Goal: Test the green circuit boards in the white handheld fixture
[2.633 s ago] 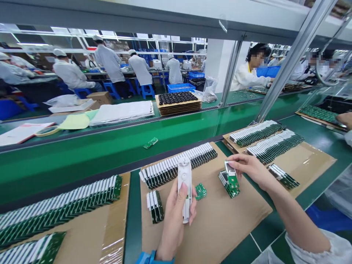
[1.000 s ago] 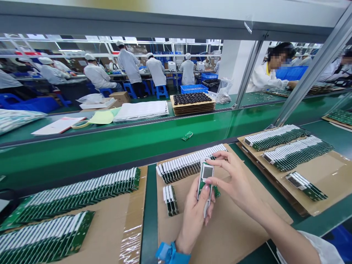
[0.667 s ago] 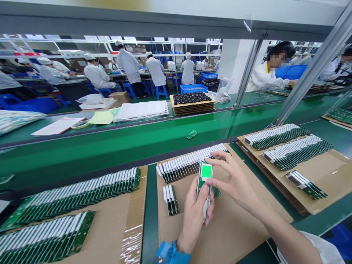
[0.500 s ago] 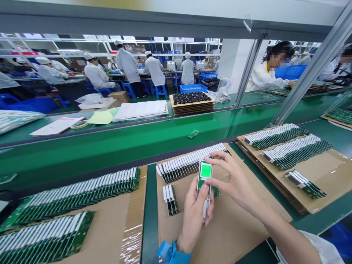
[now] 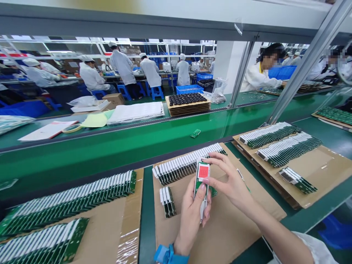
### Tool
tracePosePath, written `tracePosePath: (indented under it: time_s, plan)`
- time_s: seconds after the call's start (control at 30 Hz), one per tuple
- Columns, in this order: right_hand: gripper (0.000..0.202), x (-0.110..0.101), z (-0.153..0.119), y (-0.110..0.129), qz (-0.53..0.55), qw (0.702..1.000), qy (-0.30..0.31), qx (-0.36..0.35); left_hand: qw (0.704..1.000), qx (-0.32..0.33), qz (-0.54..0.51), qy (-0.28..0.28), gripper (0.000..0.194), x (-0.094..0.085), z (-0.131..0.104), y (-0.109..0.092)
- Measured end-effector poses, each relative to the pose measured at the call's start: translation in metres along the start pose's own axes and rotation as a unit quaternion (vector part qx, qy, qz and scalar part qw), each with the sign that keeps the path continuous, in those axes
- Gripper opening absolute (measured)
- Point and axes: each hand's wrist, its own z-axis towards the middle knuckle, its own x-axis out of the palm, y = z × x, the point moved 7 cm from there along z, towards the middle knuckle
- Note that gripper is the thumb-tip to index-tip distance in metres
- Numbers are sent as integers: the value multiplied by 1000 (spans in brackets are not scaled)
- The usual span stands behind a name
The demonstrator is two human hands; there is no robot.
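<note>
A green circuit board with a small display lit red (image 5: 204, 171) sits in a slim white holder. My left hand (image 5: 190, 216), with a blue band at the wrist, wraps round the holder from below, its thumb on the board's face. My right hand (image 5: 229, 179) spans the display: the index finger touches the upper end, and the thumb presses just below the screen. Part of another green board (image 5: 213, 191) shows beneath my hands. Behind them, a long row of boards with white displays (image 5: 189, 163) and a short group of boards (image 5: 167, 201) lie on a cardboard sheet (image 5: 220, 234).
More rows of boards lie on cardboard to the left (image 5: 110, 194) and right (image 5: 288, 148). One loose board (image 5: 195, 133) rests on the green belt (image 5: 154, 134). Beyond stand a cardboard stack with black parts (image 5: 188, 106) and papers (image 5: 134, 112). Co-workers sit farther back.
The display has turned from green to red. Both hands keep their grip on the board and holder. The view has shifted slightly, and a thin board edge now shows behind my right hand.
</note>
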Motion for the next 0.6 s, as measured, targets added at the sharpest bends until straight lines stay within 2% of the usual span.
tracePosePath:
  time_s: [0.13,0.2,0.27,0.33,0.43,0.53,0.6]
  plan:
    - [27,-13,-10,0,83,995,-53,31,999,-12,26,29,32,6,1,3]
    - [24,-26,-16,-5,159,983,-63,73,998,-6,44,50,38,8,3,4]
    - [28,-44,-19,-18,189,971,-78,127,997,-5,59,56,39,7,5,4]
    - [35,-65,-22,-39,136,970,-90,179,998,-1,49,39,33,3,6,2]
    - [44,-83,-22,-75,-9,973,-63,222,1000,6,14,5,31,-3,7,-5]
    - [46,-84,-23,-99,-75,971,-41,224,1000,4,1,-5,31,-4,6,-9]
    - [46,-77,-25,-106,-91,967,-16,236,1000,4,3,-3,27,-3,6,-9]
